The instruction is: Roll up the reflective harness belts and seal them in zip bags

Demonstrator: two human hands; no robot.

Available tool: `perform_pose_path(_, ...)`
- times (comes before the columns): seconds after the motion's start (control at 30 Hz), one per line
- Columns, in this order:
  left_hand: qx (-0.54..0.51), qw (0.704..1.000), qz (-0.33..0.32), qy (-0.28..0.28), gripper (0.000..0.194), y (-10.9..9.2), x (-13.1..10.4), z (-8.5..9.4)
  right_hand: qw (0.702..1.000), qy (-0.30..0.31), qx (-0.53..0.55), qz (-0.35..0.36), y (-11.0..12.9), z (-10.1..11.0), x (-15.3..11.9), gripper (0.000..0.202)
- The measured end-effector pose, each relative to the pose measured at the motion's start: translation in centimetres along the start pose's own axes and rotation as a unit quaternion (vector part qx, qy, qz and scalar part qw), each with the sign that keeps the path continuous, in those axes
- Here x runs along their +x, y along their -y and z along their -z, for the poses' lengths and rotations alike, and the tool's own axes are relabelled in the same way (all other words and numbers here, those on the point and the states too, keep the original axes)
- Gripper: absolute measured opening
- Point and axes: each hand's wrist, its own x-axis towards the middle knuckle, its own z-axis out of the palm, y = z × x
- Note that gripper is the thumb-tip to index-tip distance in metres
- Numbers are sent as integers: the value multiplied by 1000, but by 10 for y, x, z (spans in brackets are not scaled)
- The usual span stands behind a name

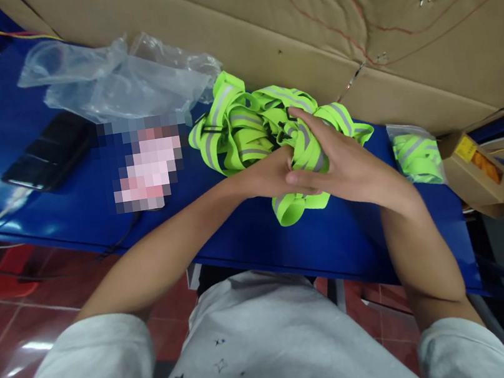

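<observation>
Blue tabletop [364, 241] beside cardboard [232, 24], two hands meeting at lime reflective bands [245, 124].
The right hand [346, 165] loosely clasps a bundled section [307, 146] slanting between thumb and fingers; the left hand [273, 174] touches its near-left side, fingers hidden, closure unclear. Loose loops lie beyond and leftward, their ends buried.
</observation>
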Motion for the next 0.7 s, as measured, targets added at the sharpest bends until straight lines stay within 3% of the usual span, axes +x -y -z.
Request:
perform_pose_path(0.07, -19, 1000, 22, 8, 29, 0, 1, -3, 1000, -17, -14, 20, -3, -7, 5, 66)
perform_pose_path(0.13, -105, 993, 49, 5, 31, 0, 3, -8, 999, -40, -10, 31, -7, -12, 11, 54)
perform_pose_path(0.23, -298, 947, 113, 26, 40, 1, 4, -19, 996, -82, -18, 38, -9, -12, 14, 46)
perform_pose_path(0.33, -387, 907, 154, 65, 40, 2, 3, -25, 989, -140, -38, 35, -3, -6, 10, 42)
perform_pose_path(0.5, -352, 914, 149, 133, 33, -1, -3, -25, 982, -171, -65, 49, 12, 2, 2, 43)
perform_pose_path(0.6, -296, 933, 149, 139, 34, -5, -6, -22, 979, -173, -93, 53, 16, 3, 0, 44)
perform_pose_path(0.7, -305, 935, 119, 140, 39, -8, -6, -20, 972, -198, -112, 59, 13, 7, -2, 48)
